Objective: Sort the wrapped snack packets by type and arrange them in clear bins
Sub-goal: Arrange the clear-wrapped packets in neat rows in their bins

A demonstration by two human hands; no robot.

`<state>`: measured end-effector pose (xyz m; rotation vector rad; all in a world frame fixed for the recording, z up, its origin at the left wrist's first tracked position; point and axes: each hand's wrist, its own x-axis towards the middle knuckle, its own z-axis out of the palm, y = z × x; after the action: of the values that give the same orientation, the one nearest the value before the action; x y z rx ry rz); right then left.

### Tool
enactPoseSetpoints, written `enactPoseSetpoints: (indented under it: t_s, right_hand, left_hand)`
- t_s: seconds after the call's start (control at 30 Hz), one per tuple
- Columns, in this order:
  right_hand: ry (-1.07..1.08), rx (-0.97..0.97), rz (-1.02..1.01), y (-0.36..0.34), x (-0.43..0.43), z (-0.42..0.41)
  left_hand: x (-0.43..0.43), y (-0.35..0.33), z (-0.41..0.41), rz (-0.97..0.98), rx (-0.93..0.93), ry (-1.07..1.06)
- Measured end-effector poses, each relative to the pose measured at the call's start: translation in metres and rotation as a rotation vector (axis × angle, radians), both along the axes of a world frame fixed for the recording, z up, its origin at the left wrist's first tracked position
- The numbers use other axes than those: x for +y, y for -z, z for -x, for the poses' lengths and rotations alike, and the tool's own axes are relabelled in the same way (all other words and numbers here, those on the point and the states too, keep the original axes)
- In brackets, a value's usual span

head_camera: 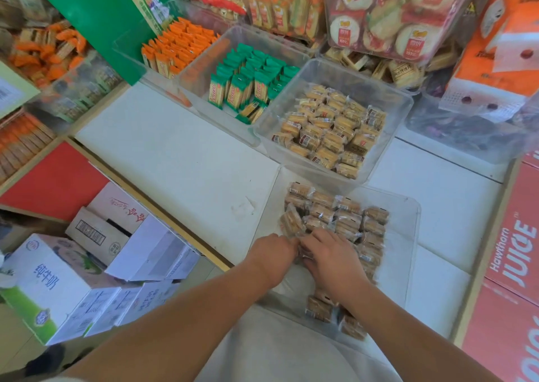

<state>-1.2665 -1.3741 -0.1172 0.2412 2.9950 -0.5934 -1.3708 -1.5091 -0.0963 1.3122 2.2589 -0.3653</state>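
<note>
A clear bin (408,235) lies in front of me on the white counter, partly filled with brown wrapped snack packets (347,215) set in rows. My left hand (274,256) and my right hand (332,256) are both inside this bin at its near left part, fingers curled among the packets. The fingertips are hidden, so what each one grips cannot be told. Behind it a second clear bin (399,101) holds yellow-brown packets (332,130).
Further back stand clear bins with green packets (250,78), orange packets (178,49) and round rice crackers (388,22). Cardboard cartons (96,268) are stacked on the floor at the left. Red juice boxes (513,253) border the counter on the right.
</note>
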Motion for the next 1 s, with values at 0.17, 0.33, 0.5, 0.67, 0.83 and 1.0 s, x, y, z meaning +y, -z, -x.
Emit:
enactPoseSetpoints:
  t_s: [0.17,0.33,0.5,0.67,0.83,1.0]
  right_hand:
    - [-0.011,0.025,-0.022,0.009,0.003,-0.006]
    - [0.019,0.006,-0.062,0.012,0.002,-0.005]
    - [0.110,-0.028,-0.140,0.007,0.000,0.002]
    - [0.165,-0.028,-0.052,0.010,0.001,0.001]
    - [0.318,0.115,0.170,0.007,0.007,-0.007]
    - [0.444,0.187,0.270,-0.013,0.004,-0.032]
  left_hand:
    - [0.000,-0.030,0.017,-0.035,-0.033,0.099]
    - [-0.010,-0.037,0.047,-0.286,-0.019,0.241]
    - [-0.003,-0.027,0.051,-0.285,0.073,0.342]
    - [-0.002,-0.020,0.052,-0.248,0.143,0.344]
    - [0.004,-0.017,0.053,-0.185,0.153,0.364]
    - [0.011,-0.019,0.065,-0.181,0.160,0.385]
